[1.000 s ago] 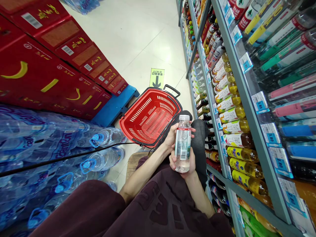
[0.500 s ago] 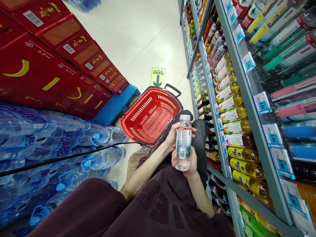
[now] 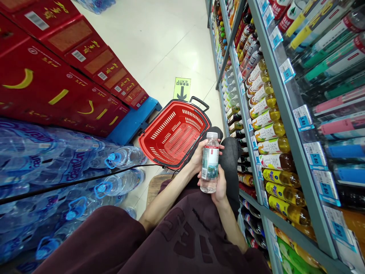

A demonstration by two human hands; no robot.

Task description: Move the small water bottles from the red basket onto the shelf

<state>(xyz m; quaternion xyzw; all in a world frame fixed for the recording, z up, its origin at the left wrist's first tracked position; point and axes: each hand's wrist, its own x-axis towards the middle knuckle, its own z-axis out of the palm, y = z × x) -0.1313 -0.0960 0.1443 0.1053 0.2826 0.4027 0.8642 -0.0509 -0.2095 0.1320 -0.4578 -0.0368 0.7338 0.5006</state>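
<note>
A clear plastic drink bottle [image 3: 210, 161] with a white cap and a red-topped label stands nearly upright in front of my lap, held by both hands. My left hand [image 3: 199, 155] wraps round its upper part from the left, and its fingertips show past the right side. Lower down, my right hand [image 3: 220, 185] grips the bottle from the right, with some fingers hidden behind it. Just beyond my hands, a red shopping basket [image 3: 154, 142] with black handles rests on the floor, with nothing inside it.
Shelves [image 3: 288, 114] of bottled drinks with price tags line the right. On the left are stacked red cartons [image 3: 68, 72] on a blue pallet [image 3: 134, 120] and several large water bottles [image 3: 122, 182]. A green exit sign [image 3: 181, 89] marks the floor.
The bottle has turned about its long axis, so the label's front picture shows and the barcode sits at its left edge. Both hands remain on it.
</note>
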